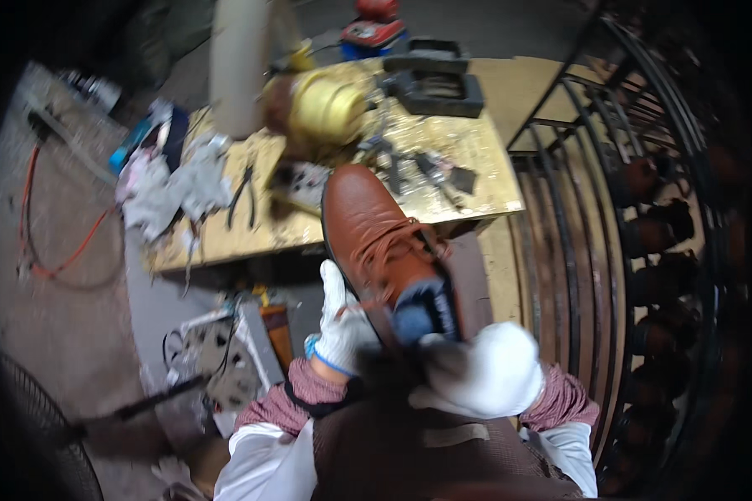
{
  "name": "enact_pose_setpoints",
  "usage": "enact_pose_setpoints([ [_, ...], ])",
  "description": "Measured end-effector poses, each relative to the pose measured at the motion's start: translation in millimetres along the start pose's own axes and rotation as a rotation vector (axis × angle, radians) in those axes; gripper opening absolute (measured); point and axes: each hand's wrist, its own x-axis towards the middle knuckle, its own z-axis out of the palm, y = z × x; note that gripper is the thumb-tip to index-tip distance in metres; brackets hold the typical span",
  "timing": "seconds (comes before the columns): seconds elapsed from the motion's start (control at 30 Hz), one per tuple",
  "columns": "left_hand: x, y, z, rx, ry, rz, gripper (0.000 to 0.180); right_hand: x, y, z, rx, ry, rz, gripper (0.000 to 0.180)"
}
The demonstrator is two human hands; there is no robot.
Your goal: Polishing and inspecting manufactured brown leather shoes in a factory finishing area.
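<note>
A brown leather lace-up shoe (363, 204) is held tilted in front of me, toe pointing away and up. Brown laces cross its upper, and its opening shows a blue-grey insole. My left hand (347, 330), in a white glove with a blue cuff edge, grips the shoe along its left side. At the heel end, my right hand (497, 371), also white-gloved, is curled closed with its fingers blurred. Something dark and smeared lies between the hands; I cannot make out what it is or whether the right fingers hold it.
Beyond the shoe stands a yellowish workbench (288, 230) with pliers (243, 196), crumpled white cloth (163, 196), a yellow roll (330, 104) and black trays (434, 90). A black metal rack (572, 250) with several shoes is at right. A fan (46, 426) stands lower left.
</note>
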Motion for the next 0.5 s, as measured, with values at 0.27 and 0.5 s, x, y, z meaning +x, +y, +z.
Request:
enact_pose_setpoints([
  [0.27,-56.3,96.3,-53.0,0.043,0.62,0.193,0.054,7.0,14.3,41.1,0.126,0.275,0.197,0.046],
  [0.5,-21.4,149.4,-70.8,0.034,0.254,0.469,0.053,-11.1,7.3,57.5,0.13,0.078,0.44,0.041],
])
